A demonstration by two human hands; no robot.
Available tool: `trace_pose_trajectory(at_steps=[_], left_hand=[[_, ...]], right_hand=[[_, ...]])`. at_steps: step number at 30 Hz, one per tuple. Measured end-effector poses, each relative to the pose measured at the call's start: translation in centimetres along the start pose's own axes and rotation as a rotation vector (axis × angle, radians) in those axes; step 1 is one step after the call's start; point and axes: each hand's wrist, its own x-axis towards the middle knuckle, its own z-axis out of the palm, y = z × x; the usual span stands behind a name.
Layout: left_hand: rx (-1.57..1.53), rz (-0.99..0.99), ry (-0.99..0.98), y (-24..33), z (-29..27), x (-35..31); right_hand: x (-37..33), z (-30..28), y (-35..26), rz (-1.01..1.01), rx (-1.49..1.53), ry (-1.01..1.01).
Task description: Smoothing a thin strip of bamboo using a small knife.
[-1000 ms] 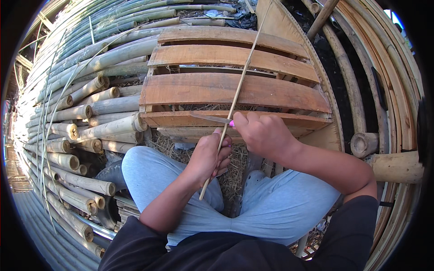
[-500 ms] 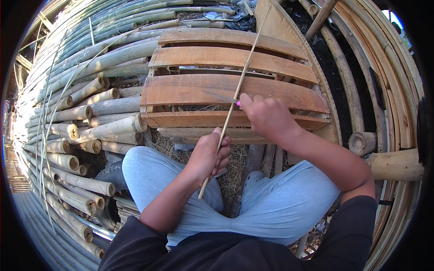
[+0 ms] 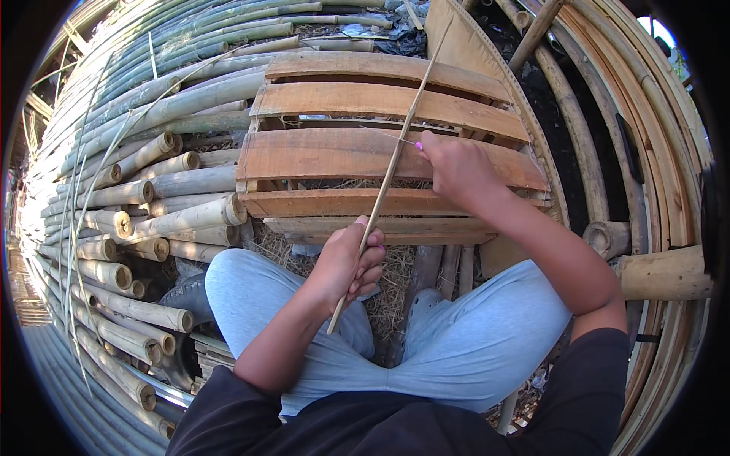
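Note:
A long thin bamboo strip (image 3: 391, 167) slants up and away over a slatted wooden pallet (image 3: 327, 146). My left hand (image 3: 351, 262) is wrapped round its lower part, with a short end sticking out below the fist. My right hand (image 3: 460, 169) is closed on a knife (image 3: 384, 134) with a pink handle, most of which the fingers hide. The knife's thin blade points left and lies across the strip, seeming to touch it, above the pallet's middle slats.
Stacked bamboo poles (image 3: 175, 178) fill the left side, their cut ends facing me. Thin loose strips (image 3: 74, 251) lean over them. A curved tan panel (image 3: 464, 42) stands behind the pallet. Long wooden planks (image 3: 669, 152) and a thick bamboo pole (image 3: 661, 277) are at the right.
My right hand and the knife have moved up and away along the strip. The strip's near end has shifted slightly left; my left hand keeps its hold.

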Motion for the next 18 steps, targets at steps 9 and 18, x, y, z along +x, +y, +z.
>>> trace_pose_trajectory(at_steps=[9,18], left_hand=[[-0.009,-0.016,0.010,0.1,-0.8,-0.1],[-0.052,-0.045,-0.034,0.5,-1.0,0.0]], right_hand=[[-1.7,-0.3,-5.1,-0.083,-0.034,-0.037],[-0.3,0.4,-2.2,0.053,-0.040,0.099]])
